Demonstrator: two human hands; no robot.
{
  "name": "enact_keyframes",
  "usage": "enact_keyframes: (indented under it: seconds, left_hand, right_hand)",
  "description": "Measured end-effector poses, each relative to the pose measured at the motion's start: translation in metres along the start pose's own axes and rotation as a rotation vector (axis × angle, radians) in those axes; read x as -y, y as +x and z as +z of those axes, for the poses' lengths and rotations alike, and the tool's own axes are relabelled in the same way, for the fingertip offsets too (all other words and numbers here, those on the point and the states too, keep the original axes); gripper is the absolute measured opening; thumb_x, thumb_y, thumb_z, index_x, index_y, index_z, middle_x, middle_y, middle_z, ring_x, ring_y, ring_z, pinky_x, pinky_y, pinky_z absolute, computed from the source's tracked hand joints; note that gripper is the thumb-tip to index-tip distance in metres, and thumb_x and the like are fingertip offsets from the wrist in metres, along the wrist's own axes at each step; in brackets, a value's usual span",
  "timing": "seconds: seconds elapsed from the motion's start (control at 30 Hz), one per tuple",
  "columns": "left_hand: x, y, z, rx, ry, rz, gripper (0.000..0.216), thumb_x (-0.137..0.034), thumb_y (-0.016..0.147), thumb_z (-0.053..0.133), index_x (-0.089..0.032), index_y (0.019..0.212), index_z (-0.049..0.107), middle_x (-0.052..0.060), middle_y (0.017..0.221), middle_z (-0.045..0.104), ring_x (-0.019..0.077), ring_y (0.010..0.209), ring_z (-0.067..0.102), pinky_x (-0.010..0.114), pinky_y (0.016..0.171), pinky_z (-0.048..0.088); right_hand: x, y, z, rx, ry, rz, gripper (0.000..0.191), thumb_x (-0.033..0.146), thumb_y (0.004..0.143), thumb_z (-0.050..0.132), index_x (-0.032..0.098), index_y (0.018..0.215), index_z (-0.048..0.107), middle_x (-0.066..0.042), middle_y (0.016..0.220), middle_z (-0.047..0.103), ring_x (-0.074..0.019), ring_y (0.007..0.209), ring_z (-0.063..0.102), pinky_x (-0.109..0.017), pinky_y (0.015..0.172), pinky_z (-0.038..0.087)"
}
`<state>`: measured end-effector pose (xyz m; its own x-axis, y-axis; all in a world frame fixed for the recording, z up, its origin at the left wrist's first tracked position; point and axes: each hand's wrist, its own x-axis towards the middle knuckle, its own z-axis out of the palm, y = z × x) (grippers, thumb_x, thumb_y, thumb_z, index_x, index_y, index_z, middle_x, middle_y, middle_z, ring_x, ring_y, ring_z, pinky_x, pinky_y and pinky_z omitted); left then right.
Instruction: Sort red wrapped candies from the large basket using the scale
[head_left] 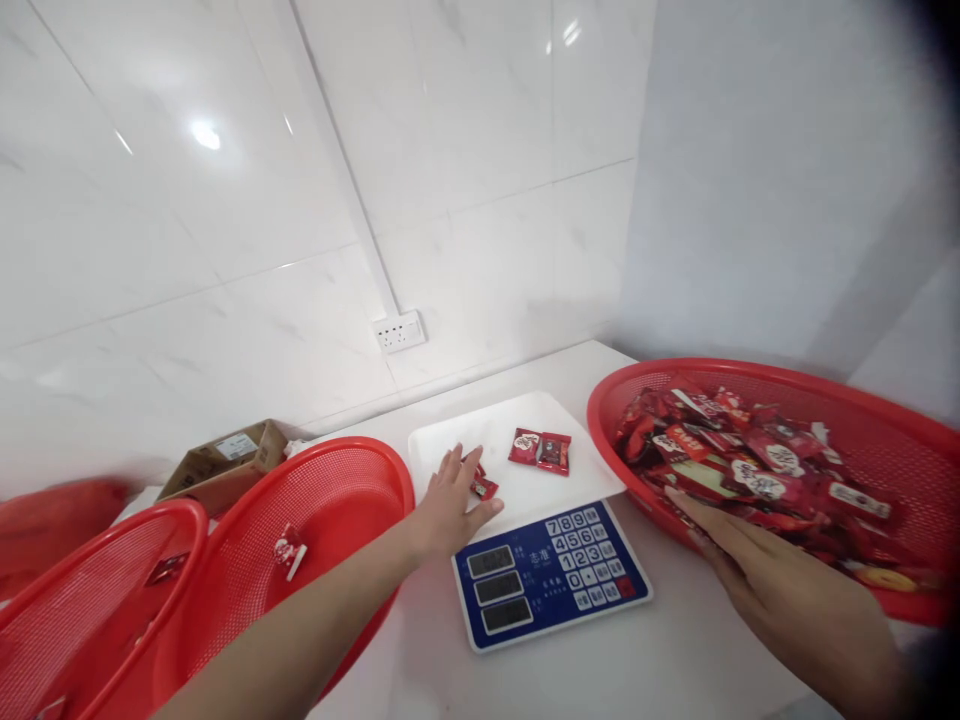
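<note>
At centre frame, the left hand (446, 510), its grip spread, hovers at or over a small red packet (484, 489) on the scale's white tray (585, 490), partly hiding it. Two red packets (540, 451) lie just right. The right hand (772, 575), lower right, blocks the near rim of a red basket (750, 370) heaped with packets (780, 465); its fingers are close together, but I cannot tell whether its grip pinches anything. Lower left, the forearm (330, 610) crosses another red basket (352, 515), beside a third basket (191, 525) and a cardboard box (240, 462).
</note>
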<state>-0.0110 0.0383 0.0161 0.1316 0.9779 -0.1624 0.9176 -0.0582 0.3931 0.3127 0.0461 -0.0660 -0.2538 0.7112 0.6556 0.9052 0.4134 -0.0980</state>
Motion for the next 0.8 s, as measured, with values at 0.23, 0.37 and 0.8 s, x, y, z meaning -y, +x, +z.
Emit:
enact_keyframes:
  seconds: [0.23, 0.37, 0.8]
  left_hand:
    - [-0.048, 0.067, 0.031, -0.068, 0.051, 0.066, 0.08, -0.074, 0.076, 0.025, -0.03, 0.142, 0.013, 0.015, 0.152, 0.006, 0.0363, 0.137, 0.002, 0.066, 0.101, 0.013]
    - [-0.07, 0.084, 0.041, -0.122, 0.123, 0.19, 0.075, -0.075, 0.075, 0.026, -0.033, 0.138, 0.028, 0.013, 0.15, 0.02, 0.0357, 0.136, 0.012, 0.061, 0.103, 0.015]
    - [-0.052, 0.101, 0.026, -0.272, 0.261, 0.306, 0.032, -0.041, 0.087, 0.04, -0.018, 0.078, 0.059, 0.008, 0.08, 0.063, 0.0225, 0.078, 0.058, 0.033, 0.066, 0.042]
  right_hand:
    - [-0.001, 0.001, -0.002, 0.021, -0.11, -0.066, 0.038, 0.029, 0.092, 0.032, 0.022, 0.12, 0.057, -0.002, 0.106, 0.07, -0.0171, 0.087, 0.068, -0.024, 0.063, 0.055]
    - [0.001, 0.002, -0.003, 0.023, -0.067, -0.052, 0.037, 0.029, 0.092, 0.035, 0.023, 0.121, 0.057, -0.002, 0.107, 0.069, -0.0179, 0.089, 0.068, -0.025, 0.065, 0.054]
    - [-0.001, 0.0, 0.001, -0.013, -0.042, -0.056, 0.037, 0.027, 0.09, 0.035, 0.024, 0.116, 0.061, -0.002, 0.103, 0.071, -0.0196, 0.086, 0.068, -0.027, 0.064, 0.054]
